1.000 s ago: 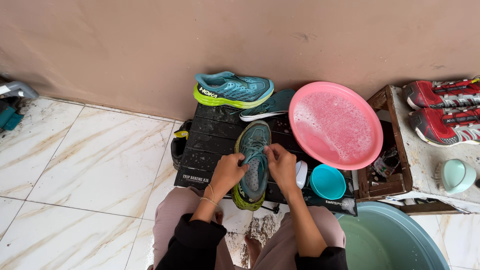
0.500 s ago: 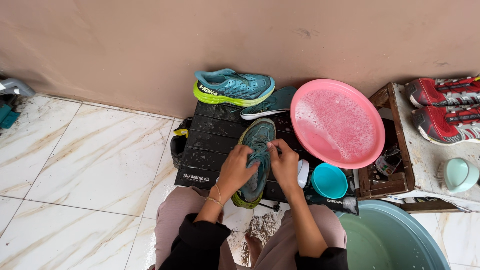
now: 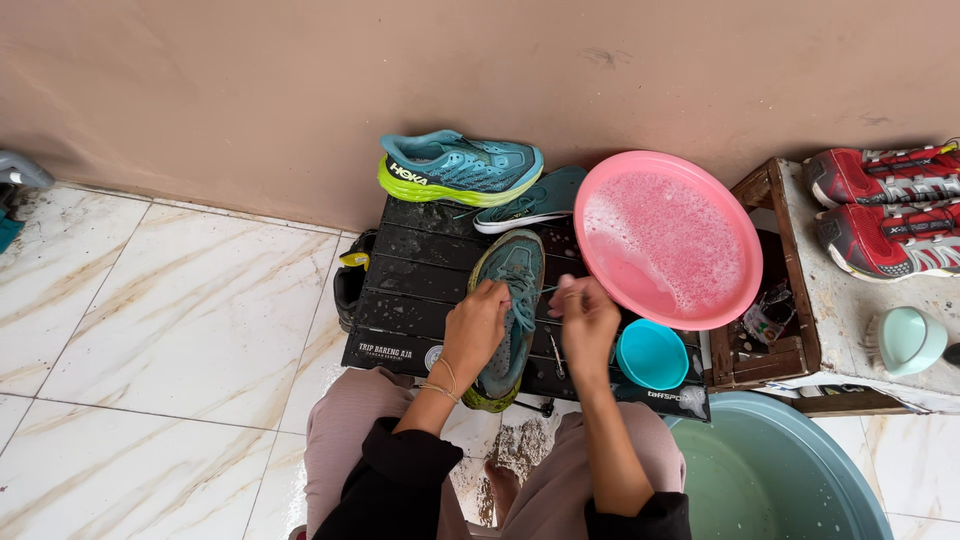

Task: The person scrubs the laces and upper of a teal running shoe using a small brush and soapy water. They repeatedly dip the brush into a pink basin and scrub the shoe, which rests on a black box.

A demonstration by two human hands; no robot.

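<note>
Head view: left hand [image 3: 476,330] grips teal shoe [image 3: 508,300] on black table [image 3: 410,290]; right hand [image 3: 588,322] closed beside it.

The shoe [image 3: 510,300] under the hands is teal with a lime-green sole, and the second shoe [image 3: 458,168] by the beige wall [image 3: 300,90] has the same colours. The low table [image 3: 420,290] is black. The basin [image 3: 668,240] is pink with white foam, the small cup [image 3: 651,354] turquoise. Two shoes [image 3: 885,210] at the right are red and grey. The floor tiles [image 3: 160,310] are white marble with brown veins.
</note>
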